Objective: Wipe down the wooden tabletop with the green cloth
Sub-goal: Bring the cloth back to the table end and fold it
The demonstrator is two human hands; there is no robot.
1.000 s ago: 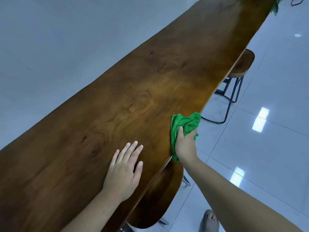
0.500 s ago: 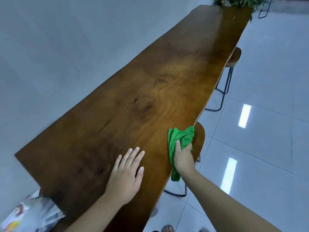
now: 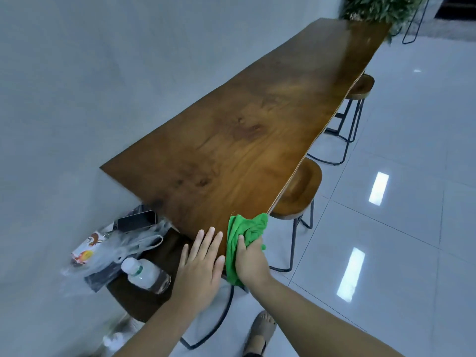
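The long wooden tabletop [image 3: 257,130] runs from the near left to the far right along a grey wall. My right hand [image 3: 248,261] grips the bunched green cloth [image 3: 244,233] at the table's near corner, where part of the cloth hangs over the edge. My left hand [image 3: 201,264] lies flat with fingers spread, just left of the cloth, its fingertips on the near end of the tabletop.
A low dark stool [image 3: 144,295] below the table's near end carries a plastic bag [image 3: 121,251], a phone [image 3: 136,220] and a water bottle [image 3: 146,275]. Two wooden stools [image 3: 301,191] [image 3: 362,86] stand under the right edge. A plant [image 3: 381,7] sits at the far end. Glossy white floor tiles [image 3: 399,228] lie to the right.
Both hands have slid back along the table toward its near end. The cloth now sits at the near corner, and the low stool with its bag and bottle has come into sight.
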